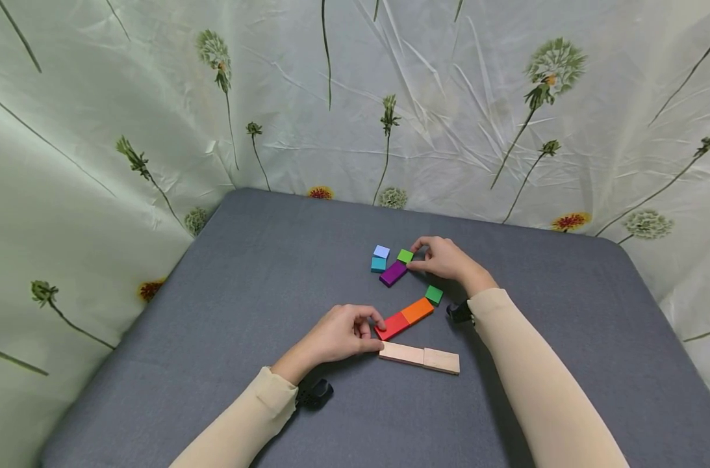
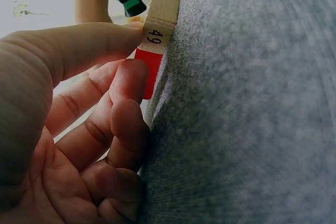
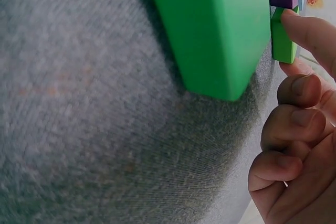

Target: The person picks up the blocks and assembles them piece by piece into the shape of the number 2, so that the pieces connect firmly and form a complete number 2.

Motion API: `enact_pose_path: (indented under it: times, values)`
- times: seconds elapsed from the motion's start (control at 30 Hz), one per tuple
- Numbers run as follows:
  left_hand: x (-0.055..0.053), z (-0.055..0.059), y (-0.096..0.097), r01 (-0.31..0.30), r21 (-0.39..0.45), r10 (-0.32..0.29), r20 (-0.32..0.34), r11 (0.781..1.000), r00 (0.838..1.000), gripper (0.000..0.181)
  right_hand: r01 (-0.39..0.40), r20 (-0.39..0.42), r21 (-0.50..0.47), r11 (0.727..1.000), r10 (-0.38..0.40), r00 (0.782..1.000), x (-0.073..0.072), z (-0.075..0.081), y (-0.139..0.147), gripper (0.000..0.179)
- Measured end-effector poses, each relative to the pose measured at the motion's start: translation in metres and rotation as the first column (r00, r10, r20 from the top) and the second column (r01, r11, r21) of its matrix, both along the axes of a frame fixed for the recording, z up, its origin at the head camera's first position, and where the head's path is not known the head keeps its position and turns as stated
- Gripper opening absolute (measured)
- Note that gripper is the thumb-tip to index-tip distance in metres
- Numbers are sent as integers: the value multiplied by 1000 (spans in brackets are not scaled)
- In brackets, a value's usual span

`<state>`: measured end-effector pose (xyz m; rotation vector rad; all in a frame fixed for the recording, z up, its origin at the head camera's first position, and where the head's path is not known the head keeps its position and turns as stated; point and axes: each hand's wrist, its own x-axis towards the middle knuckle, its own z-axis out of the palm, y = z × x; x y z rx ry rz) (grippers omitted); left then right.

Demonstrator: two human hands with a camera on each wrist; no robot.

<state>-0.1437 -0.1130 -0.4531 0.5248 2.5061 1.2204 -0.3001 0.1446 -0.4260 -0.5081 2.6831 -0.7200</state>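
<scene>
Nearest on the grey table (image 1: 308,260), two plain wooden blocks lie end to end, the left wooden block (image 1: 401,353) touching the right wooden block (image 1: 441,361); this row looks finished, save for a slight step at the joint; the left hand (image 1: 337,331) pinches the corner where the row meets the red block (image 1: 393,325), its thumb against the wood and its forefinger against the red, as if trueing that join; beyond, the orange block (image 1: 417,311) butts against the red one in a slanting line, and the dark green block (image 1: 434,295) sits at its far end, seemingly corner to corner; so the near part, a bent chain of five, appears mostly laid; farther off, the right hand (image 1: 443,258) grips the lime block (image 1: 405,256) between thumb and forefinger, setting it, I judge, against the far end of the purple block (image 1: 393,273); just left of these, the teal block (image 1: 378,264) and the light blue block (image 1: 380,251) touch each other, apart from the purple; a gap remains between the dark green and purple blocks, so the near and far groups are unjoined; whether that gap is meant to close, I cannot tell; the flowered curtain (image 1: 448,117) hangs behind everything.
</scene>
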Motion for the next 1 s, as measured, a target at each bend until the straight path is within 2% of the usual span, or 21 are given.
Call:
enact_pose_path:
  times: [0.47,1.0]
  values:
    - [-1,0,1,5,3,-5,2,1000,1000,22,11,14,26,1000,-11,1000,1,5,3,44]
    - [0,-1,-1,3,21,-3,-16,1000,1000,21,15,12,57,998,-16,1000,2,6,23,43]
